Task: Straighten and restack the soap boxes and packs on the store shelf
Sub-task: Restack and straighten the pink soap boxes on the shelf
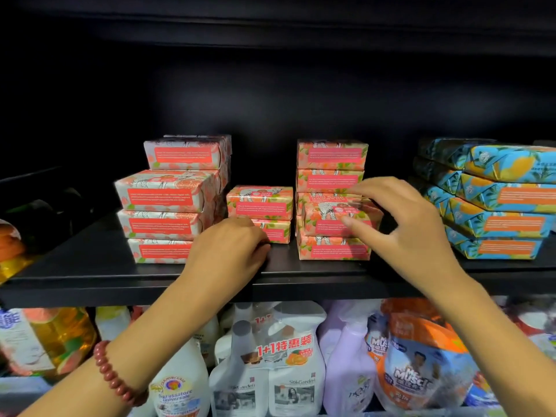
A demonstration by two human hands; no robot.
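Right hand [415, 224], grip wide, over skewed pink floral soap box [319, 219]; left hand [231, 245] grip indeterminate. Careless nudge could topple stack [331, 156].

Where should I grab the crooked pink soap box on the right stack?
Probably by its two short ends, from the front and above: the crooked box sits askew with both ends exposed, and the taller boxes stand close behind it.
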